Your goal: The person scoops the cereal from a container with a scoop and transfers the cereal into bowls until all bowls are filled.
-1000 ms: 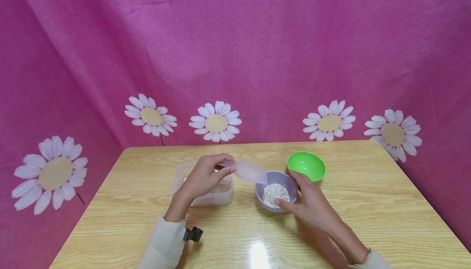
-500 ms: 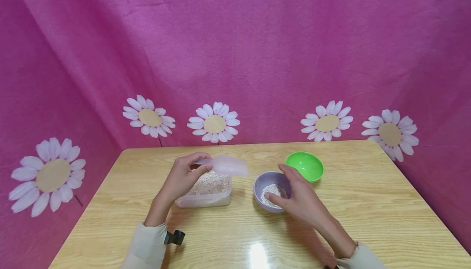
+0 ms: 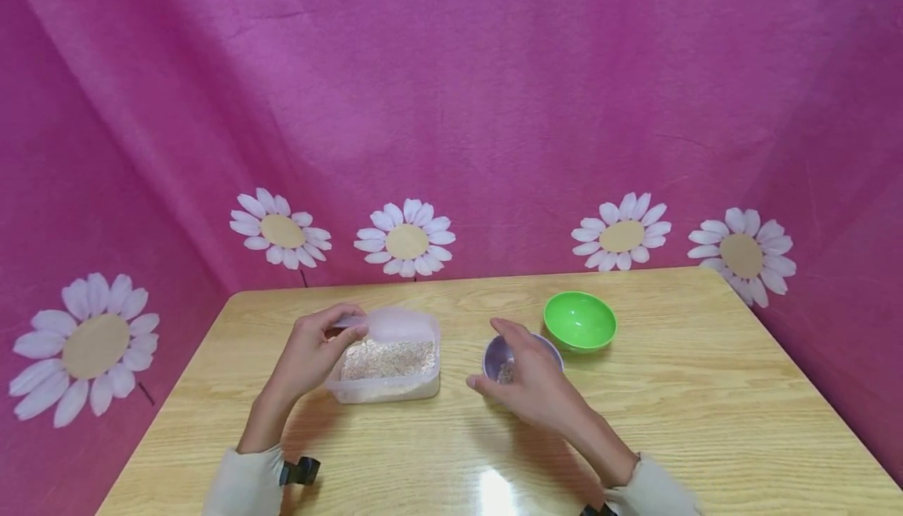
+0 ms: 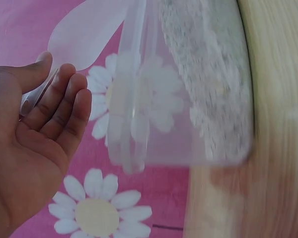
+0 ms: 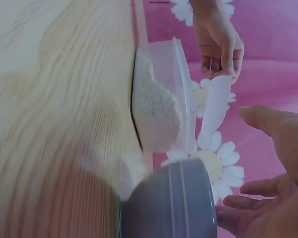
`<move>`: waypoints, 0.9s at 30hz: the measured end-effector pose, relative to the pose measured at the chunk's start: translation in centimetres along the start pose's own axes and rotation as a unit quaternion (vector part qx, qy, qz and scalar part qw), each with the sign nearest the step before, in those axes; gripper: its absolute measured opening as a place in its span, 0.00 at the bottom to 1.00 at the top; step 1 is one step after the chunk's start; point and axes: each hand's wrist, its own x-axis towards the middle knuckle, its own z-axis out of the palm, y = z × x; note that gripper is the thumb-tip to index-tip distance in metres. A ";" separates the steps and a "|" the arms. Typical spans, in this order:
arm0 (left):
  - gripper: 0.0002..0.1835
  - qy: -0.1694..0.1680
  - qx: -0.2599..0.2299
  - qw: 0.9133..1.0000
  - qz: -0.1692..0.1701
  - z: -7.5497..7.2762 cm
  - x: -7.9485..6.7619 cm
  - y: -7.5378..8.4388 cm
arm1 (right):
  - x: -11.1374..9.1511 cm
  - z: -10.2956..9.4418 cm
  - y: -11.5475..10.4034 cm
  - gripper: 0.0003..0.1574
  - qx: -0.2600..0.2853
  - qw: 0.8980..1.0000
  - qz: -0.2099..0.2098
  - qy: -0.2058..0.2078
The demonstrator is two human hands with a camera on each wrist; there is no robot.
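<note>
My left hand (image 3: 310, 351) pinches the handle of a translucent scoop (image 4: 84, 37), whose blade hangs above a clear plastic container (image 3: 391, 392) in the head view. Pale flakes that look like oats (image 3: 391, 359) fill much of that container. To its right stands a purple-grey bowl (image 5: 164, 208), with some flakes at its bottom. Over this bowl is my right hand (image 3: 539, 383), thumb and fingers spread and nothing between them. In the right wrist view its fingers are close to the rim; whether they touch it I cannot tell. The hand hides part of the bowl.
A green bowl (image 3: 580, 320) stands behind and to the right of the purple-grey one. Everything rests on a wooden table (image 3: 670, 390). A pink curtain (image 3: 451, 108) with printed daisies hangs behind its far edge.
My left hand has carried the scoop leftwards from the purple-grey bowl to above the container. The right hand has let go of that bowl's rim and shifted left over it.
</note>
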 end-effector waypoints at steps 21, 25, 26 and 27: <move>0.09 -0.016 0.105 0.994 0.024 -3.9 -1.9 -2.9 | 1.5 3.9 -2.8 0.55 0.043 0.999 -0.020 -0.026; 0.07 -0.038 0.117 0.992 0.029 -4.3 -1.7 -2.9 | 1.6 4.5 -3.0 0.56 0.050 0.998 -0.023 -0.036; 0.07 -0.043 0.120 0.991 0.031 -4.4 -1.6 -2.8 | 1.7 4.6 -3.1 0.56 0.050 0.998 -0.024 -0.037; 0.07 -0.047 0.124 0.991 0.033 -4.5 -1.6 -2.8 | 1.8 4.7 -3.1 0.56 0.050 0.998 -0.026 -0.039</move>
